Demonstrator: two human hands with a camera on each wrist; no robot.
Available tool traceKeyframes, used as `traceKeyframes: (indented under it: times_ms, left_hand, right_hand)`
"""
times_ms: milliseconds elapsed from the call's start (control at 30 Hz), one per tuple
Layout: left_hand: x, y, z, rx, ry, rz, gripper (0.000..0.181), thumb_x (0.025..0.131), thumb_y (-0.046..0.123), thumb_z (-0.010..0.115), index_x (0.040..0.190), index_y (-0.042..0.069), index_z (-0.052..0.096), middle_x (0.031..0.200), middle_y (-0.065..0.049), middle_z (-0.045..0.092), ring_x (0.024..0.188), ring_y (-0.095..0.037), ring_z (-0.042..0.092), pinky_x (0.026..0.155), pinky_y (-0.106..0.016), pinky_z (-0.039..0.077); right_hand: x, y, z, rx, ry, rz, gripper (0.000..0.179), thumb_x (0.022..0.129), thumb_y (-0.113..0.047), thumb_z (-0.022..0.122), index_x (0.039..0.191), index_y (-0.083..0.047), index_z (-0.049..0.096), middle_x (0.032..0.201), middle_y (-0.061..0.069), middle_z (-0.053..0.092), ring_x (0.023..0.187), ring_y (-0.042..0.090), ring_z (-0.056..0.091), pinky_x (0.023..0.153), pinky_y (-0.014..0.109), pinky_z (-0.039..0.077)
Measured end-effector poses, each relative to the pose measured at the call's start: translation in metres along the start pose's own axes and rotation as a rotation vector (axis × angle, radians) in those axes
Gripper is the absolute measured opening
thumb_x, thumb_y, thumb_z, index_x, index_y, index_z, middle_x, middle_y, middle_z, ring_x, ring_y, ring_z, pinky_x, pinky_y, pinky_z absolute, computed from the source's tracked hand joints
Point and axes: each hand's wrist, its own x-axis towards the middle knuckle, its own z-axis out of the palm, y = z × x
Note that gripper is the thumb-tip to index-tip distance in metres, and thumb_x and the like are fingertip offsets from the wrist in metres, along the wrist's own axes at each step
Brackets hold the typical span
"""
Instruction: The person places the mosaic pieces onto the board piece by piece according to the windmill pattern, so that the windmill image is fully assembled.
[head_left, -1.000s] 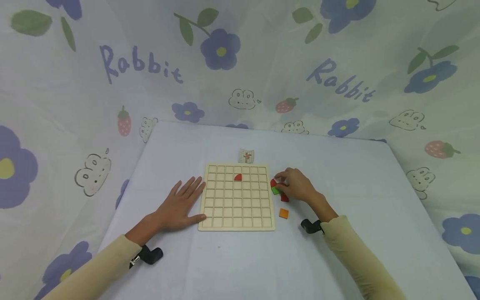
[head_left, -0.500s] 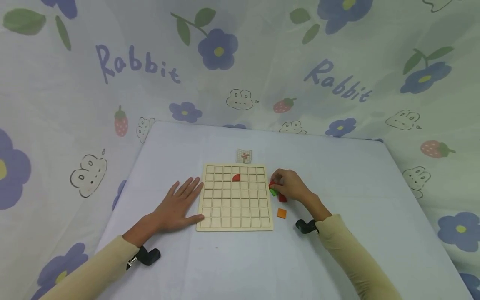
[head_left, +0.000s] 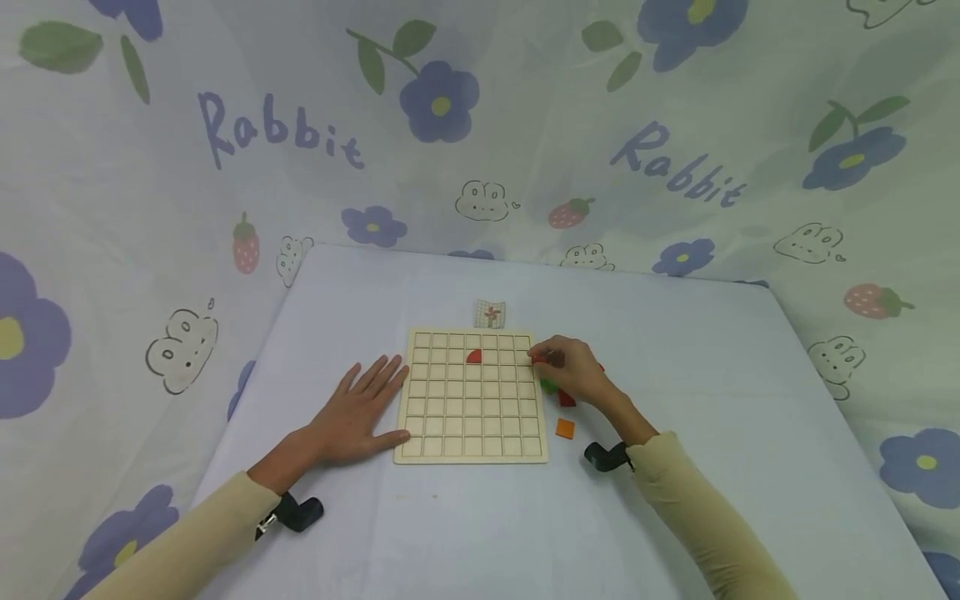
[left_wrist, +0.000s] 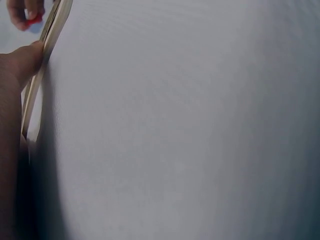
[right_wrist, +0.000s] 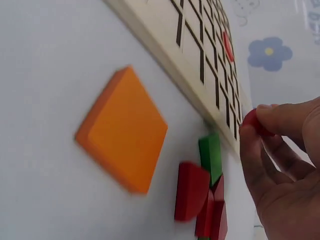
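Note:
My right hand [head_left: 576, 369] pinches a small red piece [right_wrist: 251, 121] between thumb and fingertips, over the right edge of the wooden grid board [head_left: 472, 408]. A red quarter-circle block [head_left: 474, 357] lies in one cell of the board's second row from the top. My left hand [head_left: 352, 417] lies flat on the cloth, fingers spread, its fingertips and thumb at the board's left edge. Below the right hand sit a green block [right_wrist: 210, 157] and several red blocks [right_wrist: 192, 191], partly covered by the hand in the head view.
An orange square block [head_left: 565, 428] lies apart, right of the board's lower corner. Behind the board is a small card [head_left: 490, 314] with a grid and a red pinwheel-like figure. White cloth [head_left: 450, 533] covers the table; a printed curtain hangs behind.
My right hand has taken the red piece from the cluster beside the board and moved it left to the board's edge. The left hand has stayed in place.

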Motion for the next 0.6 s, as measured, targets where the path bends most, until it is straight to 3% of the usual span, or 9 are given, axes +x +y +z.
traceKeyframes:
  times_ms: [267, 600]
  left_hand:
    - [0.0, 0.001, 0.0, -0.004, -0.014, -0.007, 0.099, 0.09, 0.074, 0.041, 0.158, 0.008, 0.015, 0.164, -0.01, 0.008, 0.149, -0.031, 0.005, 0.115, -0.058, 0.005]
    - [0.0, 0.001, -0.001, 0.002, -0.002, -0.003, 0.099, 0.089, 0.073, 0.044, 0.157, 0.006, 0.018, 0.163, -0.012, 0.012, 0.149, -0.033, 0.008, 0.115, -0.059, 0.007]
  right_hand:
    - [0.012, -0.012, 0.018, 0.144, -0.046, 0.035, 0.02, 0.088, -0.009, 0.076, 0.108, -0.005, 0.074, 0.096, -0.001, 0.073, 0.088, 0.014, 0.069, 0.077, 0.031, 0.057]
    - [0.03, -0.03, 0.049, 0.109, -0.059, -0.037, 0.013, 0.086, -0.008, 0.076, 0.099, -0.007, 0.076, 0.092, -0.002, 0.072, 0.083, 0.011, 0.067, 0.076, 0.028, 0.055]
